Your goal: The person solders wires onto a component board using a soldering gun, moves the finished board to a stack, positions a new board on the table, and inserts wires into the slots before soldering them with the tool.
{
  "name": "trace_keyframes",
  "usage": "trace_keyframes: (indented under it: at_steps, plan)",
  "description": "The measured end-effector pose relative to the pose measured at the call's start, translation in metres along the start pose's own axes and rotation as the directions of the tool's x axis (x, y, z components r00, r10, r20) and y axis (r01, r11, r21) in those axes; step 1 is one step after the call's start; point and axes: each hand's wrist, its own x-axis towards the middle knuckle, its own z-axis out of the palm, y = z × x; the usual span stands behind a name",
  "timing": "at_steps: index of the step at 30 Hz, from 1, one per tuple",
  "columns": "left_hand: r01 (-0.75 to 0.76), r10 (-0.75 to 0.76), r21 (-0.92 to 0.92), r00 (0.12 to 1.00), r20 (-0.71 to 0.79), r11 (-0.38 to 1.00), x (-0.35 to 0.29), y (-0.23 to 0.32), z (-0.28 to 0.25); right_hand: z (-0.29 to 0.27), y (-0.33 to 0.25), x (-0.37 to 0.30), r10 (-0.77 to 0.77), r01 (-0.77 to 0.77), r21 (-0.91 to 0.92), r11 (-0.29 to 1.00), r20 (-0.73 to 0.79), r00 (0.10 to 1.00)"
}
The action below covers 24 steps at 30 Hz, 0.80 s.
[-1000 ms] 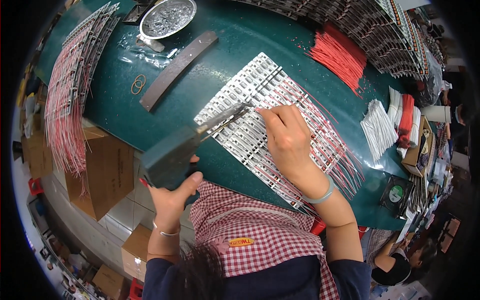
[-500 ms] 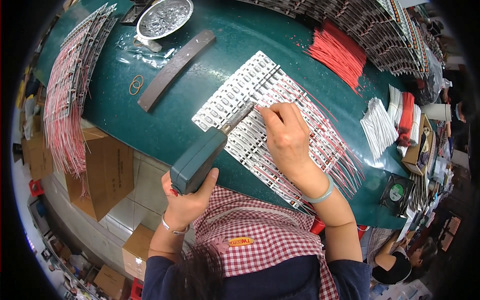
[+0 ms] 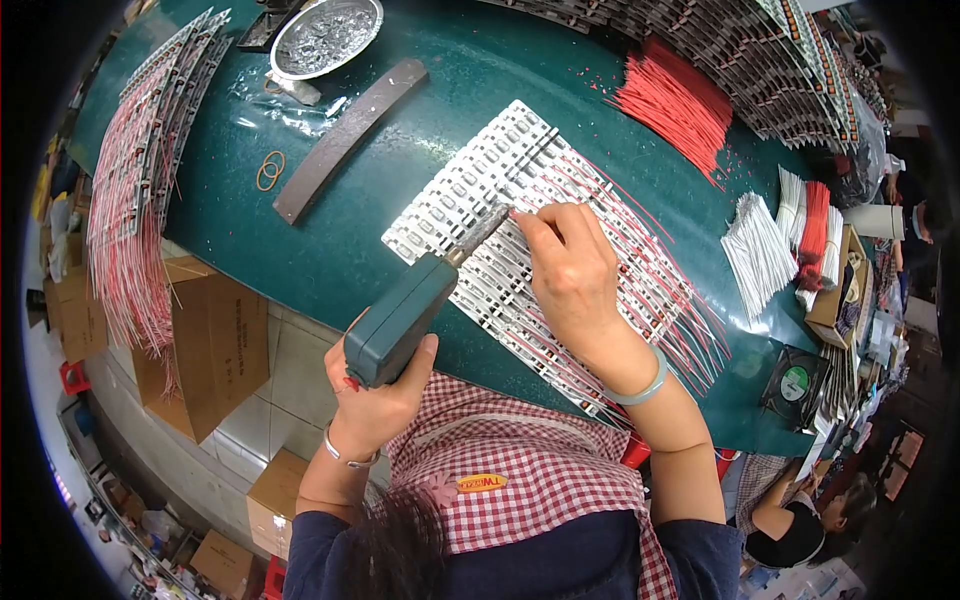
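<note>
My left hand (image 3: pixel 378 400) is wrapped round the dark green body of a soldering gun (image 3: pixel 400 312). The gun's metal shaft slants up over a panel of white circuit boards (image 3: pixel 462 188), its tip at the panel's middle rows. Close beside that tip, the thumb and forefinger of my right hand (image 3: pixel 575 268) are pinched on the end of a thin red wire, mostly hidden by the fingers. Many red and white wires (image 3: pixel 690 315) trail from the boards toward the lower right, passing beneath my right wrist.
Red wires (image 3: pixel 672 110) lie in a pile behind the panel; white wire bundles (image 3: pixel 757 255) are at the right. A brown curved bar (image 3: pixel 350 140) and a metal bowl (image 3: pixel 327 38) sit at the left. Wired panels (image 3: pixel 150 170) overhang the table edge above a cardboard box (image 3: pixel 220 350).
The soldering gun's body has tilted very slightly to the right in my left hand. My right hand stays almost still by the tip.
</note>
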Motion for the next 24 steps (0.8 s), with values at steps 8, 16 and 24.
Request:
trace_keyframes:
  at_steps: [8,16,24]
  plan:
    - [-0.088,0.090,0.022,0.991,-0.104,0.996,-0.006,-0.007,0.000,0.002,0.002,-0.001,-0.043,0.043,-0.025,0.999,-0.012,0.999]
    - [-0.085,0.085,0.003,0.989,-0.119,0.996,-0.010,-0.007,-0.001,0.001,0.000,-0.002,-0.075,0.073,-0.026,0.997,-0.065,0.995]
    - [-0.084,0.080,-0.036,0.991,-0.111,0.996,-0.014,-0.008,-0.001,0.002,-0.004,-0.004,-0.050,0.051,0.018,0.999,-0.058,0.997]
